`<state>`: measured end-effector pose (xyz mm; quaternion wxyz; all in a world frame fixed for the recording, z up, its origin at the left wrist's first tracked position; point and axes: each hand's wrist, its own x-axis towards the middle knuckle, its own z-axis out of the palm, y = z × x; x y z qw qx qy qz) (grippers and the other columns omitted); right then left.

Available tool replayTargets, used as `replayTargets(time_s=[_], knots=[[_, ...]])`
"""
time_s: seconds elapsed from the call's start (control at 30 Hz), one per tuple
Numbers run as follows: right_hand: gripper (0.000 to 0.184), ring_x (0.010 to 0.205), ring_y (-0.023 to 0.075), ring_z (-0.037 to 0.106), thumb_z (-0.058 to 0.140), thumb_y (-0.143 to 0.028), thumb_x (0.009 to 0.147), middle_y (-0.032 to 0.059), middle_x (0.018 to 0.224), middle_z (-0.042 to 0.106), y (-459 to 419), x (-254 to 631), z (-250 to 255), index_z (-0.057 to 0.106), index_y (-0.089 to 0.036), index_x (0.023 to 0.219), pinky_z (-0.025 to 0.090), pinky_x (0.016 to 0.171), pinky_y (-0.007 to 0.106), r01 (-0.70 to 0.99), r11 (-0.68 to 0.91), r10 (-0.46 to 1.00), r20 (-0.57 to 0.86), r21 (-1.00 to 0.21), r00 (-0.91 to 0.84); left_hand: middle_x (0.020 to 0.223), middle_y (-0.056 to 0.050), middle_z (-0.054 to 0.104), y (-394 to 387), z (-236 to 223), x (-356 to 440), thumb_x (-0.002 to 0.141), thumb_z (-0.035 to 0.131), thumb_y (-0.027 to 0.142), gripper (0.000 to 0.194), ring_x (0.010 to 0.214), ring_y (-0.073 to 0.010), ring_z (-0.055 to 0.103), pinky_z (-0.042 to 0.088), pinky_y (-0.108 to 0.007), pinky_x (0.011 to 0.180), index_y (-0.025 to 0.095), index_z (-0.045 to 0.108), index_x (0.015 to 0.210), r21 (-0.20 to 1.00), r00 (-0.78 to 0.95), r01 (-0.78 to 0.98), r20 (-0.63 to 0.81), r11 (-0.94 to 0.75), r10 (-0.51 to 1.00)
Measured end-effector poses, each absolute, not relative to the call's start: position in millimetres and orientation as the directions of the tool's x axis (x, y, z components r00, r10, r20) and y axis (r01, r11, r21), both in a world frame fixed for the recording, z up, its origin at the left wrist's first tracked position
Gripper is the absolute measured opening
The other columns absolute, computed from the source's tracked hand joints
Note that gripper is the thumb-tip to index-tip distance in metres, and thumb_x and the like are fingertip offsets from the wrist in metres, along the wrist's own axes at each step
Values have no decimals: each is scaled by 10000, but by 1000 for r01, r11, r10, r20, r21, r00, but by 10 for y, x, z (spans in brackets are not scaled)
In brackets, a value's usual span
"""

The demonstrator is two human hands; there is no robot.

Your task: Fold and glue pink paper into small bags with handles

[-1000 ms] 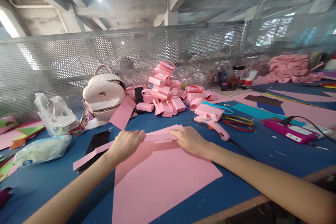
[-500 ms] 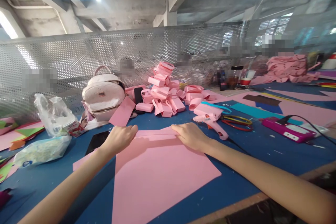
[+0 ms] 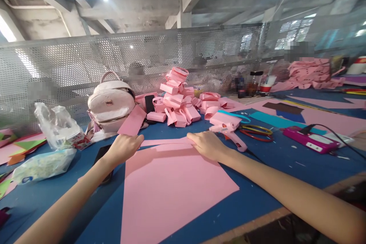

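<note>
A narrow pink paper strip (image 3: 164, 142) stretches between my two hands, just at the far edge of a large pink paper sheet (image 3: 177, 194) lying flat on the blue table. My left hand (image 3: 127, 148) is closed around the strip's left end. At the other end, my right hand (image 3: 206, 145) pinches it, fingers curled and partly hidden. Shadows of the hands and strip fall on the sheet. Close to the right hand lies a pink glue gun (image 3: 230, 134). A black phone (image 3: 104, 154) is partly covered by my left forearm.
Folded pink paper loops (image 3: 178, 101) are piled at the back, beside a pale backpack (image 3: 111, 101). Plastic bags (image 3: 45, 166) lie left. Toward the right are coiled cables (image 3: 256, 131), a magenta power strip (image 3: 311, 140) and a blue-green strip (image 3: 281, 122). A perforated metal screen (image 3: 160, 53) stands behind.
My left hand has moved slightly left, away from the right hand, and the strip between them looks straighter and longer. The right hand has barely moved. The view shifted a little.
</note>
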<state>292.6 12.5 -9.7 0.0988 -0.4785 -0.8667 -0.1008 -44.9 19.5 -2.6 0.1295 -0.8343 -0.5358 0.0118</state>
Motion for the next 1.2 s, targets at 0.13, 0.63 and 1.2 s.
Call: replayTargets(time_s=[0.13, 0.63, 1.2], knots=[[152, 772, 208, 671, 456, -117, 885, 39, 864, 741, 146, 2963, -67, 584, -201, 891, 148, 558, 307, 860, 505, 817, 279, 81, -506, 968, -44, 668, 256, -55, -606, 950, 622, 358, 235, 847, -182, 658, 558, -373, 769, 140, 640, 1034, -32, 433, 898, 234, -438, 871], [418, 848, 245, 712, 400, -106, 902, 87, 1004, 759, 80, 2862, -202, 498, -161, 1304, 357, 626, 292, 831, 556, 795, 285, 11, -536, 1313, -168, 609, 151, -57, -181, 773, 719, 581, 592, 1185, -348, 629, 548, -528, 922, 201, 519, 1181, 970, 105, -103, 232, -222, 967], [534, 1168, 317, 594, 491, -427, 974, 168, 1316, 621, -255, 2684, -162, 464, -120, 1410, 458, 952, 450, 616, 782, 603, 363, -94, -710, 1304, -144, 660, -390, -1, 352, 828, 775, 382, 867, 1275, -306, 569, 391, -503, 1116, 238, 286, 1529, 934, 309, -352, 66, 50, 949]])
